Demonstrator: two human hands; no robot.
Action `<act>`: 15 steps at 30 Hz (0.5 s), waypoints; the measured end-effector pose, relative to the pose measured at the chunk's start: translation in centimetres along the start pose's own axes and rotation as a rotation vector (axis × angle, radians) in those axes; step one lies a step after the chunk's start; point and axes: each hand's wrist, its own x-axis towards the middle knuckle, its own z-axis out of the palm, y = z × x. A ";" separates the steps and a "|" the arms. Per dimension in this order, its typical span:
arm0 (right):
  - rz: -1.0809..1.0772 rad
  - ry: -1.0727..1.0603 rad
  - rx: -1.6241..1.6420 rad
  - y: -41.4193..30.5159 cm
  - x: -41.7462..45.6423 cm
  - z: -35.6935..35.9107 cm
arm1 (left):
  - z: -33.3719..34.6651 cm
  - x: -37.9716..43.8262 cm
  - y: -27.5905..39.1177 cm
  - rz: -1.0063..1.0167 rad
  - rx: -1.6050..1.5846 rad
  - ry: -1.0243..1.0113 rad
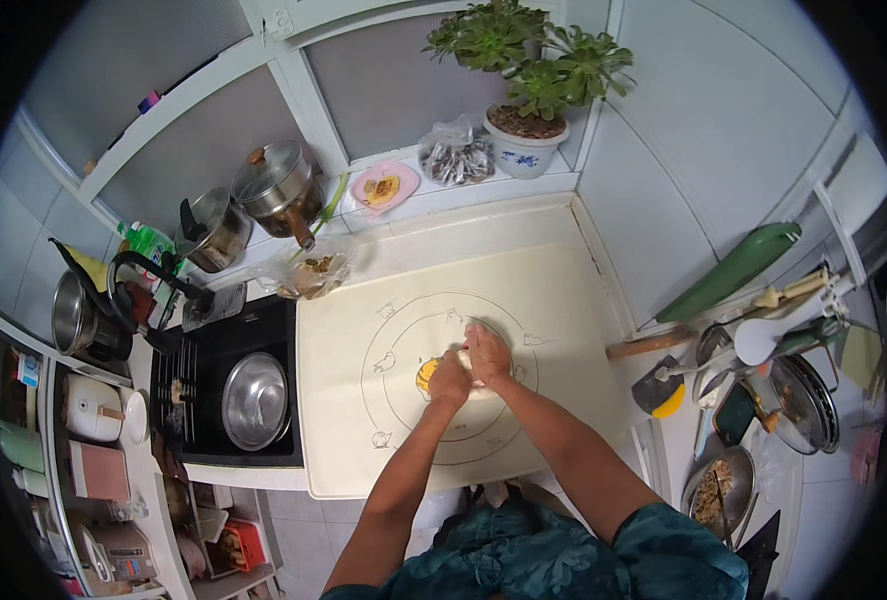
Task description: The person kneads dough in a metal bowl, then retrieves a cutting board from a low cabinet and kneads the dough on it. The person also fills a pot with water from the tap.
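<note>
On a cream kneading mat (338,352) printed with circles and small animal drawings, a pale lump of dough (480,392) lies mostly hidden beneath my hands. My left hand (449,379) curls over the dough's left side, beside a yellow printed figure (425,375). Just to its right, my right hand (490,354) bears on the dough with the fingers pointing away from me. The two hands are side by side, close together. How far the fingers wrap around the dough is hidden.
Left of the mat, a black sink (263,319) holds a metal bowl (254,401). Behind stand a lidded pot (278,184), a plastic bag of food (312,276), a pink plate (406,176) and a potted succulent (522,154). At right sit utensils and a bowl of filling (713,487).
</note>
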 end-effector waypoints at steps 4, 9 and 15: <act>0.321 -0.197 0.602 3.7 0.4 0.0 | -2.6 -4.9 3.3 0.225 0.002 0.079; 0.038 -0.025 0.010 1.3 -7.8 -2.2 | -1.9 -9.4 1.0 0.617 -0.170 0.265; -0.607 0.082 -0.124 0.3 -9.4 -2.7 | 4.7 -9.6 -1.0 0.192 -0.109 0.308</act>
